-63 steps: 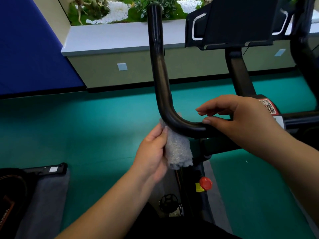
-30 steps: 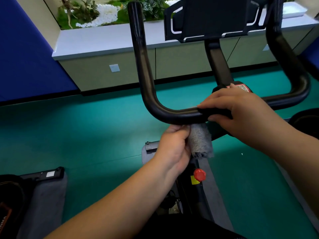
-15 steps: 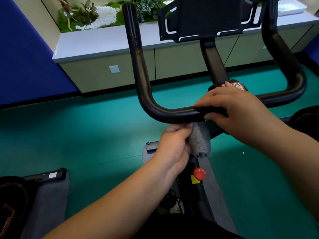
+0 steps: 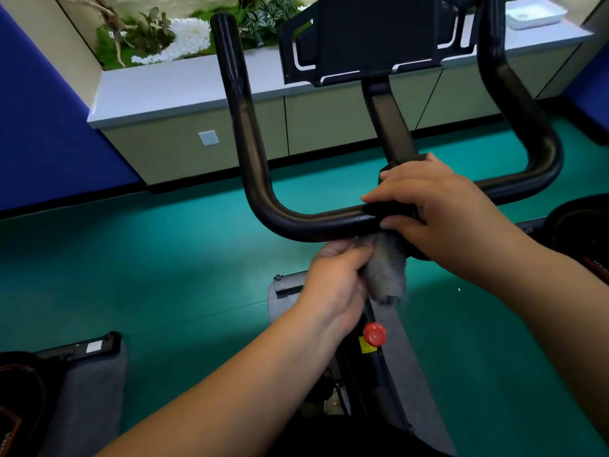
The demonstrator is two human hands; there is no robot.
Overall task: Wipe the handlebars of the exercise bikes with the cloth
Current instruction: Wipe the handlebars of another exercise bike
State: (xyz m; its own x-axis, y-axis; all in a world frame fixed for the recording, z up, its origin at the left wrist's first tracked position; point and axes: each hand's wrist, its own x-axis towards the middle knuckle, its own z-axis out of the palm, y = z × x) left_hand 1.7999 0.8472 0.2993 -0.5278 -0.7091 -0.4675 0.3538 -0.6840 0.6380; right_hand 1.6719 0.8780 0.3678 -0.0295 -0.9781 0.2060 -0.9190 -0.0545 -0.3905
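Handlebars (image 4: 316,222) of the exercise bike, black and U-shaped, fill the middle of the view, with the grey cloth (image 4: 385,268) bunched just under the cross section near the centre stem. The left hand (image 4: 336,278) clenches the cloth from below, pressing its top against the underside of the bar, while the right hand (image 4: 438,212) is curled over the bar beside the stem, thumb below and fingers on top, gripping it. Most of the cloth hangs loose as a tail, so the likely fault is poor contact: only a small patch seems to touch the bar, and a stroke along it could skip the top and front faces. The dangling end could also snag on the red knob (image 4: 374,334) below, or the cloth could slip from the grip at the left bend. The right upright (image 4: 514,94) may be missed.
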